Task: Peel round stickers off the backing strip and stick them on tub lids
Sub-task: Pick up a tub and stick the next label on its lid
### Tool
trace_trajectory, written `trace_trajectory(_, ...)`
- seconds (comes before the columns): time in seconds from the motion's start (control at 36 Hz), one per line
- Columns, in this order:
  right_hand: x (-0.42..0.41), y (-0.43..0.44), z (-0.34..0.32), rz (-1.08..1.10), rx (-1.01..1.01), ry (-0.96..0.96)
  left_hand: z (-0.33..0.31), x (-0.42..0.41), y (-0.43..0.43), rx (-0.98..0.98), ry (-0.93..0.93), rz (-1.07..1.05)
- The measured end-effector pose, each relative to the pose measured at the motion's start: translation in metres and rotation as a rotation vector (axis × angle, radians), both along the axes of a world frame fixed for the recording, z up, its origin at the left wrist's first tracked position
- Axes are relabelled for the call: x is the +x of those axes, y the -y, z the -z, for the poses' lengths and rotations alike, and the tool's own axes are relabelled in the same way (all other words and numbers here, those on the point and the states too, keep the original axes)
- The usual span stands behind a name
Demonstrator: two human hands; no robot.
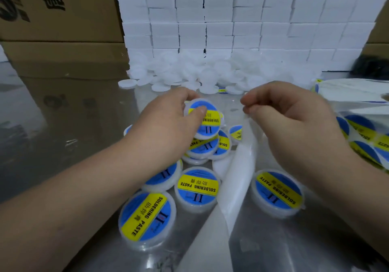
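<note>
While your left grip [168,124] holds a tub lid [205,135] above the bench [63,124], thumb pressed on its blue-and-yellow sticker [211,120], your right grip [294,122] pinches the top end of the bare backing strip [237,166], which trails down between stickered lids [197,187].

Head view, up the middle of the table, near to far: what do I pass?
From the near edge: nearest stickered lid → second stickered lid → pile of stickered lids → gripped lid in the left hand → heap of plain white lids → stacked white boxes. The right hand pinches the backing strip, off to the side.
</note>
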State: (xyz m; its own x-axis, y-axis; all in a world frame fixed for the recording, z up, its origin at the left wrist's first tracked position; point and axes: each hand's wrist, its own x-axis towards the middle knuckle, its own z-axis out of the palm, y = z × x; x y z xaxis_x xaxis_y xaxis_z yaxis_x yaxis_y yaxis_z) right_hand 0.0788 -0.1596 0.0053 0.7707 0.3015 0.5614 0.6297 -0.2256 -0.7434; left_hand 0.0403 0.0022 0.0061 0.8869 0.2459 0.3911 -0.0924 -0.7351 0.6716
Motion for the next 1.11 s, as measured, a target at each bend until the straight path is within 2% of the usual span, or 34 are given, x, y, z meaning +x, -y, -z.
trace_trajectory(0.08,0.0,0.0,0.0,-0.04,0.025,0.029,0.002,0.002,-0.001,0.211,-0.043,-0.068)
trace_trajectory(0.22,-0.002,0.0,-0.001,-0.089,0.112,0.016,0.002,0.003,-0.007,0.416,0.05,-0.147)
trace_trajectory(0.28,-0.002,0.0,-0.001,-0.09,0.129,0.024,0.001,0.001,-0.005,0.407,0.14,-0.106)
trace_trajectory(0.33,-0.002,0.0,-0.001,-0.1,0.169,0.028,-0.001,-0.003,-0.001,0.311,0.193,0.022)
trace_trajectory(0.42,-0.002,0.0,-0.001,-0.124,0.246,0.032,0.0,-0.008,0.007,0.238,0.16,0.231)
trace_trajectory(0.5,-0.003,-0.001,-0.002,-0.148,0.278,0.032,0.001,-0.011,0.011,0.267,0.156,0.268)
trace_trajectory(0.67,-0.006,-0.002,-0.004,-0.22,0.351,0.062,-0.003,-0.014,0.011,-0.263,0.094,0.36)
trace_trajectory(0.89,-0.012,-0.004,-0.006,-0.385,0.404,0.076,-0.007,-0.014,0.015,-0.438,0.025,0.429)
trace_trajectory(0.97,-0.012,-0.001,-0.002,-0.288,0.289,0.131,-0.007,-0.013,0.015,-0.52,0.056,0.452)
trace_trajectory(1.11,-0.015,0.002,-0.004,-0.029,0.11,0.23,-0.01,-0.01,0.016,-0.806,0.043,0.446)
